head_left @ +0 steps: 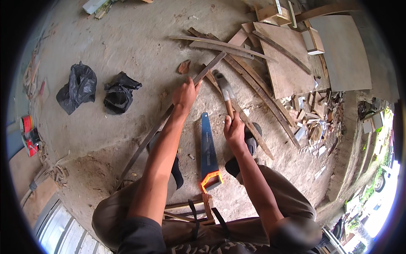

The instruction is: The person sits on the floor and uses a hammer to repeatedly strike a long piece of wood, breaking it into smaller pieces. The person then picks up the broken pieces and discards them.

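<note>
My left hand [185, 94] is closed around a long, narrow wooden strip [212, 63], which slants from the upper middle down toward my left knee. In my right hand [235, 130] is a hammer [229, 106], gripped by its wooden handle. Its metal head [222, 82] is slightly blurred and lies close to the strip's far end, just right of it; whether they touch I cannot tell. Between my forearms a handsaw [207, 146] with a blue blade and orange handle lies on the ground, its tip pointing away from me.
Several wooden strips [262, 93] lie crossed ahead and to the right, beside plywood sheets [279, 63]. Two black plastic bags [78, 89] rest at the left. Wood scraps [317, 110] pile up at the right. A low wooden stool or frame [208, 207] is near my lap.
</note>
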Action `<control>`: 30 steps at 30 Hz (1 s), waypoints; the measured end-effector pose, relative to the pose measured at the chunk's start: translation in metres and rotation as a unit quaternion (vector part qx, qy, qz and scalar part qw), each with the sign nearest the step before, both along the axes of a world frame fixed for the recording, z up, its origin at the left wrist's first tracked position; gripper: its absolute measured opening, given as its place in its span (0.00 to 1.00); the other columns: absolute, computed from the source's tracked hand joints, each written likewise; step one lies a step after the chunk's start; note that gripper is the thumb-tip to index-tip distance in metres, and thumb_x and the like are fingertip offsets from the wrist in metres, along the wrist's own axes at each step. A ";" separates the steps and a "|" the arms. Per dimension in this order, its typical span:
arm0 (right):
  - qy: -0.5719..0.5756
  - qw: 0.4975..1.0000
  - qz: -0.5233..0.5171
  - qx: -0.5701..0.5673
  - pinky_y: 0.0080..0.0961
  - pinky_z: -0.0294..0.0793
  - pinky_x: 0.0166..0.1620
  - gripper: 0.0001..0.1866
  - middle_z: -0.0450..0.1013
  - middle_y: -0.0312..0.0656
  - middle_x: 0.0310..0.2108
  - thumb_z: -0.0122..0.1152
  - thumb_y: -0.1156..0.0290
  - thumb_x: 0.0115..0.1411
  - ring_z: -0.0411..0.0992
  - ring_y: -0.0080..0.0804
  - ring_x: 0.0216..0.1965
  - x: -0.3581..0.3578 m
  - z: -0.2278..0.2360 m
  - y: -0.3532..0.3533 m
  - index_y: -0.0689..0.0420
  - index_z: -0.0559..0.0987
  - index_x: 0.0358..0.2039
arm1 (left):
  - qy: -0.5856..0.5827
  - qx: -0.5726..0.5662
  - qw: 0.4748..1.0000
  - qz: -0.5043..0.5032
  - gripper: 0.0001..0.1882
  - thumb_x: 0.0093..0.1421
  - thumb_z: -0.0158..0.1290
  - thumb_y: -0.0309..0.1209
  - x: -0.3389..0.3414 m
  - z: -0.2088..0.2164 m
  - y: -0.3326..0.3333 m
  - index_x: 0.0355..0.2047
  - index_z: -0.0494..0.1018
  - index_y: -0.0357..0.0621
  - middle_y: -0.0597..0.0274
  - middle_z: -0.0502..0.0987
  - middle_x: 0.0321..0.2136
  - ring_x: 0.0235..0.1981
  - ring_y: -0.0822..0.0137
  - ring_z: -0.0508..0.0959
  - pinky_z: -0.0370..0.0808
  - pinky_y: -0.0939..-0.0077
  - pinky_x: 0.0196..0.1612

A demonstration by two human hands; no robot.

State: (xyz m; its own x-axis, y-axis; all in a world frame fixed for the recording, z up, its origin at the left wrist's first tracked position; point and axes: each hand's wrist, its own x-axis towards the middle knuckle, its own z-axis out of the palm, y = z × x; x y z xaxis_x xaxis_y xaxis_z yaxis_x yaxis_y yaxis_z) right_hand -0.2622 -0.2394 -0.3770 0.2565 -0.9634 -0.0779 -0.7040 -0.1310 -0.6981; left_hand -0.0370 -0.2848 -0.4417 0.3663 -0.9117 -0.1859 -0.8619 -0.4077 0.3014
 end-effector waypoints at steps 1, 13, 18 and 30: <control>0.057 0.998 0.000 0.021 0.55 0.68 0.24 0.16 0.71 0.63 0.20 0.54 0.59 0.68 0.72 0.68 0.25 -0.008 -0.012 0.007 0.60 0.67 0.38 | 0.001 -0.008 1.000 -0.010 0.31 0.68 0.43 0.57 -0.003 -0.003 0.004 0.45 0.73 0.39 0.49 0.81 0.21 0.22 0.52 0.83 0.81 0.59 0.21; 0.033 0.999 0.012 -0.016 0.55 0.64 0.19 0.14 0.69 0.61 0.17 0.52 0.62 0.70 0.69 0.67 0.20 -0.003 -0.012 0.005 0.61 0.66 0.38 | 0.012 -0.006 1.000 0.005 0.27 0.67 0.45 0.56 -0.006 -0.003 -0.005 0.40 0.72 0.42 0.49 0.81 0.20 0.23 0.51 0.83 0.81 0.59 0.22; -0.029 0.999 0.005 -0.014 0.54 0.66 0.22 0.14 0.70 0.61 0.18 0.51 0.62 0.70 0.71 0.67 0.23 0.012 0.015 0.002 0.62 0.68 0.38 | 0.025 -0.024 0.999 0.016 0.28 0.67 0.45 0.57 -0.002 -0.007 -0.002 0.37 0.72 0.42 0.48 0.81 0.21 0.24 0.50 0.84 0.81 0.57 0.23; 0.000 0.999 -0.019 0.034 0.49 0.68 0.24 0.18 0.70 0.60 0.18 0.49 0.59 0.71 0.72 0.65 0.23 -0.015 0.013 0.009 0.63 0.68 0.33 | 0.048 -0.011 0.999 0.021 0.28 0.66 0.45 0.58 -0.010 -0.002 -0.004 0.36 0.74 0.42 0.47 0.81 0.24 0.26 0.48 0.83 0.82 0.55 0.26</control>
